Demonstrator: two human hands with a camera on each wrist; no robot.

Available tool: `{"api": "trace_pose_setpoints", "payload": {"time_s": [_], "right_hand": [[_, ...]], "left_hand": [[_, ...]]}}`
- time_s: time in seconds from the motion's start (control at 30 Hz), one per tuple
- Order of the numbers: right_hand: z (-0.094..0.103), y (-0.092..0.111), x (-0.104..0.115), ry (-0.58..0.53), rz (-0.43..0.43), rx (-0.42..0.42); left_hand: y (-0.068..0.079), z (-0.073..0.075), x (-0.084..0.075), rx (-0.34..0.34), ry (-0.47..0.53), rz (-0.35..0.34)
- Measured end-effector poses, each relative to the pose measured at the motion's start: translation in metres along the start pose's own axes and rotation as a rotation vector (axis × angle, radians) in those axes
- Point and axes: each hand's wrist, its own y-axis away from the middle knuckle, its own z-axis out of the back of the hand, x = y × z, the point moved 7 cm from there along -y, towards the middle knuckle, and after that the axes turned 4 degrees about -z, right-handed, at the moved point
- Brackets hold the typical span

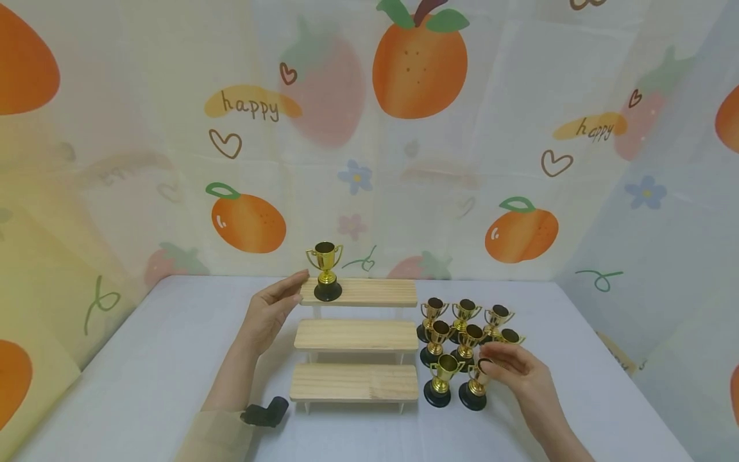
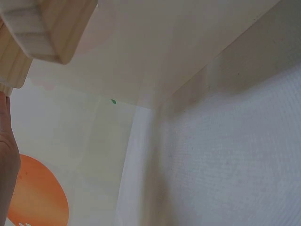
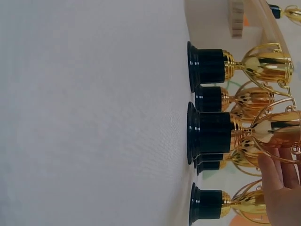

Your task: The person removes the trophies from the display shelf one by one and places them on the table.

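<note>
A small gold trophy [image 1: 327,273] with a black base stands upright at the left end of the top tier of a wooden three-tier stand [image 1: 375,292]. Beside that end is my left hand [image 1: 268,314], its extended fingertips right at the board's edge. My right hand [image 1: 516,369] has its thumb and fingers about the cup of the front right trophy [image 3: 211,132], whose black base sits on the table. Several more gold trophies [image 1: 441,378] are grouped upright around it. In the right wrist view, fingers [image 3: 270,179] overlap the cup and its handle.
The middle tier [image 1: 355,335] and lowest tier [image 1: 352,383] of the stand step down toward me. White cloth covers the table [image 1: 358,436]. A fruit-printed curtain [image 1: 346,192] rises behind its far edge. A black wrist device [image 1: 265,412] sticks out from my left sleeve.
</note>
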Motion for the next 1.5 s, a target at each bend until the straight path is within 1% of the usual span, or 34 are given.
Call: {"api": "trace_pose_setpoints", "payload": {"time_s": [0.23, 0.3, 0.4, 0.53, 0.6, 0.67, 0.77, 0.87, 1.0, 1.1, 1.3, 1.5], "right_hand": [[0.007, -0.002, 0.010, -0.005, 0.045, -0.092], [0.010, -0.003, 0.015, -0.026, 0.068, -0.111], [0.013, -0.005, 0.022, -0.057, 0.088, -0.115], [0.014, -0.007, 0.034, -0.050, 0.103, -0.116], [0.014, -0.008, 0.040, -0.064, 0.113, -0.111], [0.012, -0.009, 0.047, -0.105, 0.130, -0.100], [0.005, -0.011, 0.057, -0.217, 0.161, -0.069], [-0.005, -0.013, 0.067, -0.278, 0.189, -0.045], [-0.019, -0.015, 0.078, -0.272, 0.197, -0.032], [-0.031, -0.016, 0.088, -0.292, 0.206, -0.019], [-0.053, -0.018, 0.105, -0.318, 0.238, 0.038], [-0.075, -0.023, 0.113, -0.305, 0.212, 0.081]], "left_hand": [[0.000, 0.000, 0.001, -0.006, -0.008, 0.001], [0.000, 0.000, 0.001, -0.006, -0.006, 0.006], [0.000, -0.001, 0.001, -0.007, -0.012, 0.010], [0.000, -0.002, 0.001, -0.011, -0.022, 0.014], [0.000, -0.002, 0.001, -0.014, -0.025, 0.016], [0.000, -0.002, 0.001, -0.014, -0.028, 0.020], [0.000, -0.002, 0.000, -0.017, -0.032, 0.023], [0.000, -0.001, 0.001, -0.020, -0.033, 0.026], [0.001, -0.001, 0.001, -0.020, -0.032, 0.023], [0.001, -0.001, 0.002, -0.015, -0.033, 0.017], [0.000, 0.000, 0.002, -0.010, -0.044, 0.010], [0.000, 0.001, 0.002, -0.016, -0.065, 0.020]]}}
